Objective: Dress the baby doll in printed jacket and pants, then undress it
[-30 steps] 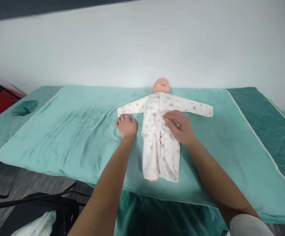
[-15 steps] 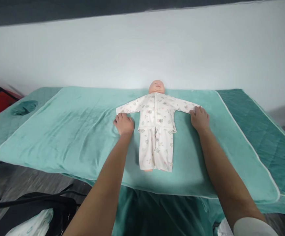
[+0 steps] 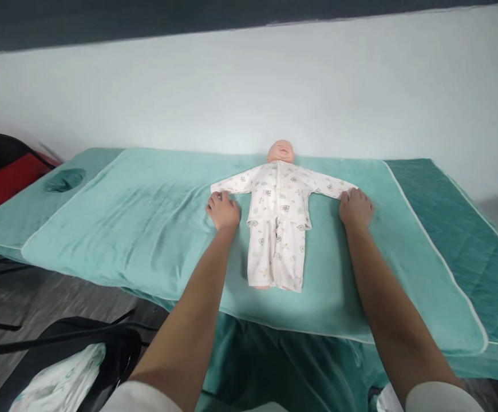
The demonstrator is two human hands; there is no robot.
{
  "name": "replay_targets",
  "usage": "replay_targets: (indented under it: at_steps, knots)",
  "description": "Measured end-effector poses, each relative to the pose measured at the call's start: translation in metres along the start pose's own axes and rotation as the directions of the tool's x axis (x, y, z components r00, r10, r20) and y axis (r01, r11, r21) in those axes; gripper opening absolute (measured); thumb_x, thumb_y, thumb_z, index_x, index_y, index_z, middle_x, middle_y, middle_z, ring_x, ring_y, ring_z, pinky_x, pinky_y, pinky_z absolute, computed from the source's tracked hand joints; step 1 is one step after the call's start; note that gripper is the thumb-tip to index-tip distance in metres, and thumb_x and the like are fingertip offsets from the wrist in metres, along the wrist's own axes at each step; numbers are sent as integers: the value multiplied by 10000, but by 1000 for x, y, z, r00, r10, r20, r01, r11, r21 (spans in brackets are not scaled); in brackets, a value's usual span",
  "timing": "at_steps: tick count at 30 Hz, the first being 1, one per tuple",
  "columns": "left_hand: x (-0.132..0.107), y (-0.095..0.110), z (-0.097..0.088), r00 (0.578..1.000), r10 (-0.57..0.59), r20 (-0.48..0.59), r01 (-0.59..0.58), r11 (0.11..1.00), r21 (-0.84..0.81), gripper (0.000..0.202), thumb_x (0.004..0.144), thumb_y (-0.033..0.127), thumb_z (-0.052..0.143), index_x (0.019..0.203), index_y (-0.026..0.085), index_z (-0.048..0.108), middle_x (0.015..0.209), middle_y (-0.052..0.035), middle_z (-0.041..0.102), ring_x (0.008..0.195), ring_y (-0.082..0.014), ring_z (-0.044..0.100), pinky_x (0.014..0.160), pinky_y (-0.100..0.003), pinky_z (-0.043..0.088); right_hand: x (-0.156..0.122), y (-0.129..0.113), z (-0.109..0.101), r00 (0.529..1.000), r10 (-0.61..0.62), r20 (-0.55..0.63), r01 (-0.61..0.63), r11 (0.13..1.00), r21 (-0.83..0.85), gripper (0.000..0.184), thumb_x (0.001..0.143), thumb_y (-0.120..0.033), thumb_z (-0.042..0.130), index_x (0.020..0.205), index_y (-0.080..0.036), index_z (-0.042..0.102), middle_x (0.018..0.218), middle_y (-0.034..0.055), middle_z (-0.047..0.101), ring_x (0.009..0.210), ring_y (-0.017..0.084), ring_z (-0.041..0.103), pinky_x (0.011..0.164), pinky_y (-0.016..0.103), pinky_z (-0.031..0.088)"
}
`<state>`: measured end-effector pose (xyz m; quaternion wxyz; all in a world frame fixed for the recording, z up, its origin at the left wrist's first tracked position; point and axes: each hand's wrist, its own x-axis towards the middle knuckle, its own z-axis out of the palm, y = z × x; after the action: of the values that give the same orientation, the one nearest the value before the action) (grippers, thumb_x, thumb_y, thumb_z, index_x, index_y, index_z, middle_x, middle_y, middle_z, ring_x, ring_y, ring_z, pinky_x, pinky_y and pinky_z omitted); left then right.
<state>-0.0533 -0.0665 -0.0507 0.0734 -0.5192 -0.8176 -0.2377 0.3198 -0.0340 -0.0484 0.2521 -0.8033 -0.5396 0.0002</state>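
Observation:
A baby doll [image 3: 280, 151] lies on its back, its head toward the wall. It wears a white patterned long-sleeved top [image 3: 280, 191] and matching trousers [image 3: 276, 254]; both sleeves stretch out sideways. My left hand [image 3: 224, 211] is closed at the cuff of the left-side sleeve [image 3: 232, 183], its fingertips partly hidden. On the other side, my right hand [image 3: 356, 207] has its fingers curled over the end of the right-side sleeve [image 3: 331, 184]. A bit of the doll's feet shows below the trouser hems.
A light green cover [image 3: 146, 212] with wrinkles lies over a padded bed with a face hole [image 3: 64, 179] at the left. Behind stands a white wall [image 3: 189, 97]. A black chair [image 3: 81, 332] at lower left holds a folded white diaper [image 3: 60, 380]. Another red-and-black chair [image 3: 8, 177] stands far left.
The view has shifted slightly, so the bed and doll appear a little further right. Both hands stay at the sleeve ends, and the doll's pose looks the same.

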Motion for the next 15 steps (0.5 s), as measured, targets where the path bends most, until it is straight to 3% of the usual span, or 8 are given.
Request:
replay_targets:
  at_steps: [5, 8, 12, 15]
  knots:
    - [-5, 1, -9, 998, -35, 51, 34, 999, 19, 393, 929, 244, 423, 1244, 214, 657, 1431, -154, 540, 1335, -324, 483, 1103, -483, 396, -10, 0, -3, 999, 21, -33, -21, 1000, 8, 622, 1011, -402, 334, 1493, -35, 475, 1528, 241, 513, 1442, 357, 444, 1187, 555, 319]
    - [-6, -16, -18, 993, -51, 105, 48, 998, 34, 425, 943, 271, 393, 1291, 189, 622, 1439, -169, 552, 1341, -321, 497, 1103, -471, 412, -14, 15, -7, 1000, -26, 8, 27, 999, -32, 670, 1017, -434, 352, 1528, -6, 414, 1560, 277, 457, 1485, 360, 387, 1201, 573, 283]
    - [-7, -79, -37, 989, -44, 143, 35, 998, 59, 445, 928, 261, 408, 1311, 187, 621, 1466, -156, 576, 1371, -294, 509, 1147, -437, 401, -10, 54, -20, 995, -80, 60, 87, 989, -122, 688, 1028, -471, 370, 1506, 16, 451, 1557, 329, 427, 1499, 392, 360, 1184, 579, 281]
    - [-8, -143, -56, 997, -12, 82, 1, 992, 127, 489, 955, 283, 375, 1370, 145, 593, 1623, -156, 435, 1541, -289, 337, 1237, -454, 318, -5, 88, -37, 990, -94, 102, 106, 986, -126, 655, 1003, -451, 429, 1455, 13, 524, 1502, 368, 467, 1472, 424, 396, 1143, 597, 310]
